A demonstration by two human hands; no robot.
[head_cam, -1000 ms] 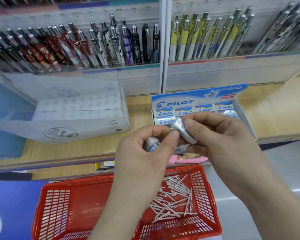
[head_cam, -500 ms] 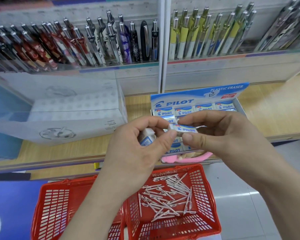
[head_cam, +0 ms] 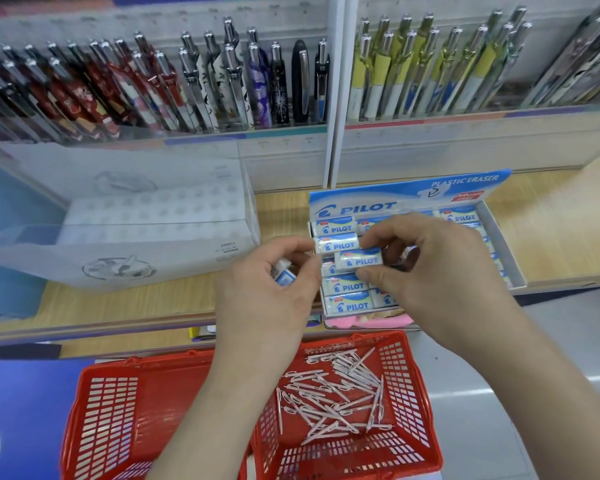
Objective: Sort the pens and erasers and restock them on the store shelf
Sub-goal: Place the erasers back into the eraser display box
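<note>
Lowering now: right hand has brought its pinched eraser down onto the box rows, left hand grips a spare eraser, so eraser restocking looks mid-way.

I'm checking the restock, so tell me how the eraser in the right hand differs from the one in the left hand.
The right eraser, pinched by the right hand, lies roughly level with its whole PILOT label showing; the left eraser is tilted and mostly hidden in the left hand. The right eraser is held over the eraser box; the left eraser is beside it. Both are white and blue.
</note>
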